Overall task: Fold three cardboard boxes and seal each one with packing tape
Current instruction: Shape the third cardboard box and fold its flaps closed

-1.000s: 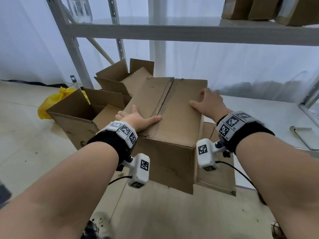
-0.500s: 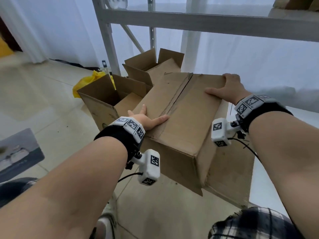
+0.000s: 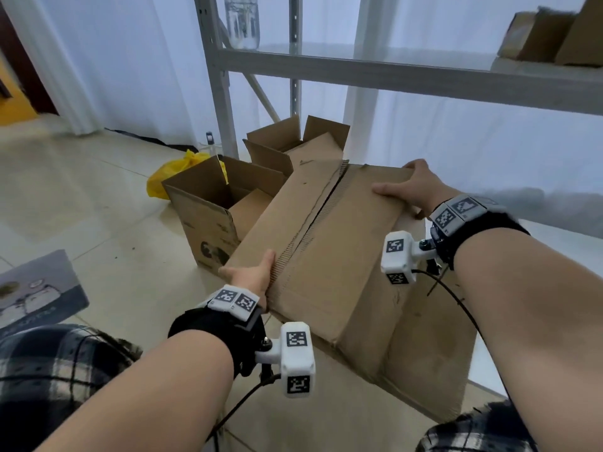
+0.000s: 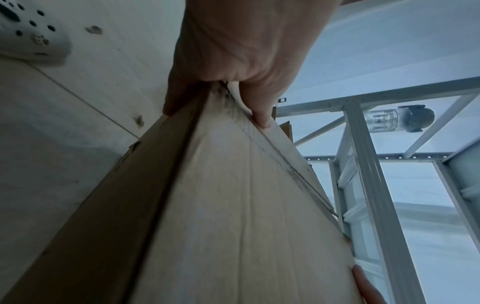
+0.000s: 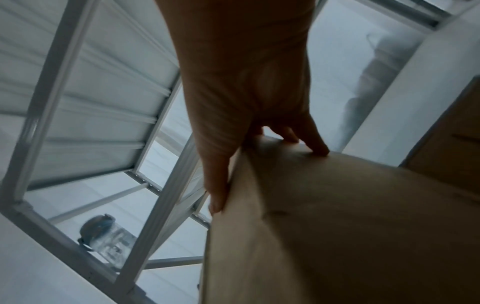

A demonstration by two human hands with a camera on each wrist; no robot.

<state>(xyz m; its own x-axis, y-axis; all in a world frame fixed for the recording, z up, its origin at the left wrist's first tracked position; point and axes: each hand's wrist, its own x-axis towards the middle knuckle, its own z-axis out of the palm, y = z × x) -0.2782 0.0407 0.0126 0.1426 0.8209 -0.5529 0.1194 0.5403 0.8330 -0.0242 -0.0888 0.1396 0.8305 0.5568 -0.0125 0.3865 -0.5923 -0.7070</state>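
While the metal shelving rack (image 3: 222,93) stands behind the work area on the tiled floor (image 3: 98,223), the folded cardboard box (image 3: 326,256) is held tilted in front of it, off the floor as far as the head view shows; its lower side is hidden. Top flaps are closed, meeting along a bare centre seam (image 3: 321,216). No tape visible on the seam; no tape roll in any view.

Two further boxes stand just behind and to the left: an open box (image 3: 208,216) with flaps up, and a second open box (image 3: 293,141) nearer the rack. Yellow bag (image 3: 169,177) beside them.

Left hand (image 3: 253,277): at the near end of the seam, thumb on the top face, fingers wrapped over the box edge (left wrist view confirms the grip). Right hand (image 3: 414,187): on the far right corner, thumb laid along the top, fingers curled over the far edge. Hands well apart, each clamped on the box.

Judgement: step in hand is carrying or repositioning the first closed box; sealing not begun. Next move calls for setting it down flat, holding the flaps shut and locating tape.
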